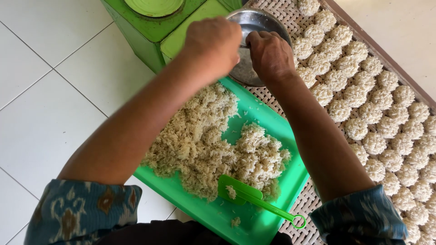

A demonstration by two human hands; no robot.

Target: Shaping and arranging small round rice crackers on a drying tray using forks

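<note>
We have both hands over the round, shallow stainless-steel bowl (254,31) at the far end of the green plastic tray (272,131); the left hand (213,43) is bunched into a loose fist above the bowl's near-left rim, and the right hand (271,53) is curled palm-down over its middle; a thin pale edge shows between them, but we cannot tell what it is, nor how tightly either grip closes, since the fingers are turned away from us.

The heap of pale cooked rice (204,140) lies spread across the tray, near our forearms and well short of the bowl; a green plastic rice paddle (247,195) rests on the heap's near edge, with grains stuck to its blade, and neither hand touches it.

To the right, on the brown woven mat (277,97), stand rows of small round rice cakes (363,104), set close and mostly just touching one another.

As we judge it, the work is shaping portions at the bowl; to do it well we would keep the bowl steady on the mat, press evenly so each cake matches its neighbours in roundness and thickness, keep our forearms lifted clear of the loose heap, and set each piece into the next gap without nudging the finished rows.
</note>
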